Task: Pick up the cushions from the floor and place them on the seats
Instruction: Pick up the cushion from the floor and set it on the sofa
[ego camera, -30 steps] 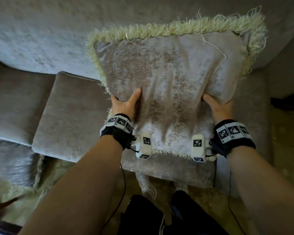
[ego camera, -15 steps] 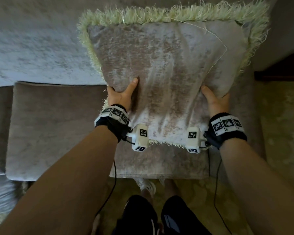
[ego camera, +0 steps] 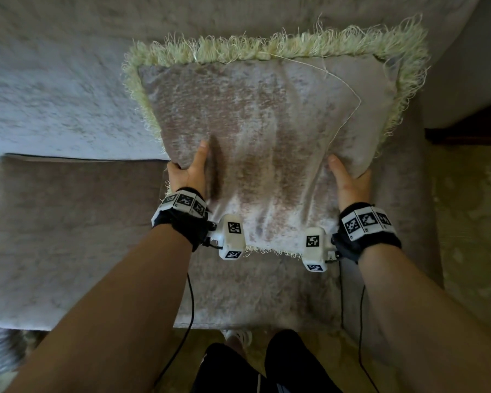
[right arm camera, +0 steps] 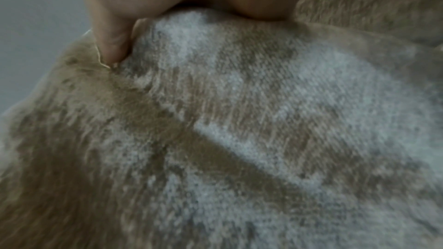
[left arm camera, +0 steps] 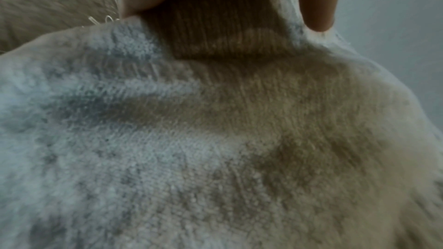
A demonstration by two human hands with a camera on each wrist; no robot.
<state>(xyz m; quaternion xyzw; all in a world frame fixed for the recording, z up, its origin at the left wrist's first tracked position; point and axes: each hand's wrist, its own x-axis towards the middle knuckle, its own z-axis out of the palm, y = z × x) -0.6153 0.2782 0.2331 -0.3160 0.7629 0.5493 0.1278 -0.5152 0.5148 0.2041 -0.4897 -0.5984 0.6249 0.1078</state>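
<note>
A: Grey-beige velvet sofa (ego camera: 54, 89) fills the head view, backrest up top, seat cushions below. Patterned yellowish floor (ego camera: 471, 236) to the right and along the bottom edge.

B: Left to right?

A: Left seat cushion (ego camera: 77, 236) bare. Then the left hand (ego camera: 189, 173), thumb laid up the front face of the cushion (ego camera: 261, 131), the other fingers hidden round its left edge. The cushion is over the right seat (ego camera: 255, 290), top fringe against the backrest, bottom fringe at the seat; touching or just above, I cannot tell. Then the right hand (ego camera: 350, 181), thumb on the front, fingers out of sight behind the right edge.

B: So both grasp it?

A: Yes, each clamps a side edge between thumb and fingers. A loose thread (ego camera: 349, 89) loops across the upper right of the face.

B: What do the wrist views add?

A: Close pile only. Left wrist: thumb tip (left arm camera: 318, 12) dents the velvet and the palm bears on the fold (left arm camera: 215, 31). Right wrist: thumb (right arm camera: 112, 44) dug into the fabric, the thread lying beside it. Neither shows the fringe or the seat; only the head view does.
</note>
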